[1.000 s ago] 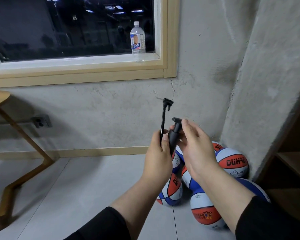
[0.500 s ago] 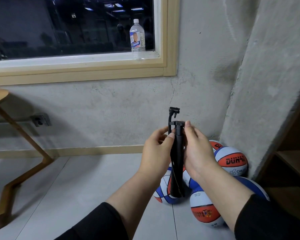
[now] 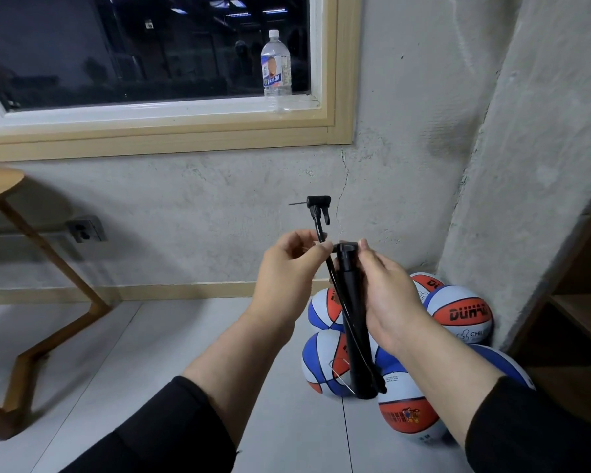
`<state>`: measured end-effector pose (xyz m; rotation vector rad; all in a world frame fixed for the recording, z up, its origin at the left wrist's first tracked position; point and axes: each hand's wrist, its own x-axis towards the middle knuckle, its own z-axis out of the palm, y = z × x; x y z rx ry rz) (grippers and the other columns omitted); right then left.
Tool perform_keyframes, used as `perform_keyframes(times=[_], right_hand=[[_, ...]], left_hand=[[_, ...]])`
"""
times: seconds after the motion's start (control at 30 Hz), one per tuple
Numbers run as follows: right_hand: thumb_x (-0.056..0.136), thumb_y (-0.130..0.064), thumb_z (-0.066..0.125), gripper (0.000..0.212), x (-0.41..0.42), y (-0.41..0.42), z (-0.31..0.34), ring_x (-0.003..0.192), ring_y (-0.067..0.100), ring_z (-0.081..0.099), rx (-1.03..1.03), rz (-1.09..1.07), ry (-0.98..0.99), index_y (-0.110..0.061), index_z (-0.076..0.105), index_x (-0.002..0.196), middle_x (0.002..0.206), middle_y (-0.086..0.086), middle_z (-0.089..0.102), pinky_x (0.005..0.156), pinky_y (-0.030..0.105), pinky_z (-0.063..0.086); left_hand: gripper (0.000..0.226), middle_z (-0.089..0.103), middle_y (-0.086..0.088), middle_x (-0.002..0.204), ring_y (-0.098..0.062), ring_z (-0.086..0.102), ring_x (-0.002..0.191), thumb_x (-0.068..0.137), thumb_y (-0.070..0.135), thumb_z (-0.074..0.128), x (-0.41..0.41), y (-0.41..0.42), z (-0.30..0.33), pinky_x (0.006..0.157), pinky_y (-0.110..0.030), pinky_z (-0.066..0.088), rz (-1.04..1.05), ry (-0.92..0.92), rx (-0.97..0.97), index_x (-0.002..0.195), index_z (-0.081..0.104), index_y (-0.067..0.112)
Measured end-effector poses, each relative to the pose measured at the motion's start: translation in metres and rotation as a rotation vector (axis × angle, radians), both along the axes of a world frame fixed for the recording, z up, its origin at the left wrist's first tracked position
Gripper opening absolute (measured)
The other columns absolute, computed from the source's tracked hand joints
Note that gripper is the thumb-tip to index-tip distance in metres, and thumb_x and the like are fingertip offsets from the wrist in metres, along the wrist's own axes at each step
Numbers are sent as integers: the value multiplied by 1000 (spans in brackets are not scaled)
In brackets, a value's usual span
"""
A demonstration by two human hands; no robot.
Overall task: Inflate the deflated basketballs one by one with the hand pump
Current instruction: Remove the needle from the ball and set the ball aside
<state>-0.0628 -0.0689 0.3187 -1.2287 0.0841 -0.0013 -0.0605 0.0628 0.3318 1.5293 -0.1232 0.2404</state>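
A black hand pump stands upright in front of me, held in the air. My right hand grips its barrel near the top. My left hand pinches the thin black hose just below the nozzle head, which sticks up with its needle pointing left. Several red, white and blue basketballs lie in the floor corner behind and below the pump.
A wooden table stands at the left. A water bottle is on the window sill. A wall socket sits low on the concrete wall. A wooden shelf unit is at the right edge.
The pump has swung from tilted to upright and its lower end now shows. My left hand slid up to pinch the hose; the nozzle head turned sideways.
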Motion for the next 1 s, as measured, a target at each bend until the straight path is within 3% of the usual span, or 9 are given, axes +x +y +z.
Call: perform_keyframes(times=[0.13, 0.3, 0.47, 0.63, 0.73, 0.87, 1.0], right_hand=[[108, -40, 47, 44, -2, 4, -1, 72, 26, 59, -7, 63, -44, -7, 73, 96, 83, 12, 71, 58, 36, 49], [109, -38, 46, 43, -2, 5, -2, 67, 23, 60, -17, 91, -49, -3, 69, 98, 83, 14, 71, 57, 36, 46], [109, -42, 44, 46, -2, 1, 0, 67, 22, 60, -90, 157, -55, -6, 71, 109, 80, 11, 72, 60, 36, 47], [94, -55, 57, 45, -4, 2, 0, 71, 18, 60, -180, 276, -146, -17, 70, 116, 89, 7, 73, 60, 32, 50], [88, -51, 67, 47, -3, 5, -2, 71, 18, 63, -179, 269, -131, -18, 65, 121, 90, 5, 73, 59, 31, 52], [99, -37, 65, 27, -3, 5, -5, 73, 20, 63, -215, 247, -107, -17, 67, 118, 94, 5, 75, 63, 35, 52], [101, -33, 63, 24, -3, 5, -6, 70, 19, 62, -239, 239, -101, -15, 68, 115, 89, 5, 73, 62, 35, 52]], left_hand=[[17, 73, 4, 93, -10, 67, 91, 93, 25, 76, 2, 9, 3, 90, -31, 52, -104, 12, 42, 106, 73, 15], [8, 72, -5, 94, -19, 59, 77, 100, 17, 69, 0, 12, 4, 88, -42, 53, -172, 6, 56, 105, 67, 12], [8, 70, -16, 105, -21, 58, 77, 104, 19, 63, 1, 17, 2, 83, -41, 53, -226, -34, 140, 110, 61, 14], [1, 66, 0, 89, -16, 58, 74, 105, 12, 59, 3, 19, 2, 71, -28, 50, -178, -41, 139, 105, 60, 11], [7, 66, -3, 89, -17, 58, 73, 104, 15, 63, 2, 19, 3, 68, -26, 50, -171, 9, 86, 106, 62, 9], [14, 68, -5, 85, -18, 63, 75, 103, 21, 64, 3, 24, 4, 71, -28, 52, -181, 88, 22, 99, 66, 8], [14, 68, -5, 81, -17, 63, 71, 102, 19, 66, 3, 27, 5, 67, -25, 52, -195, 103, 25, 97, 68, 6]])
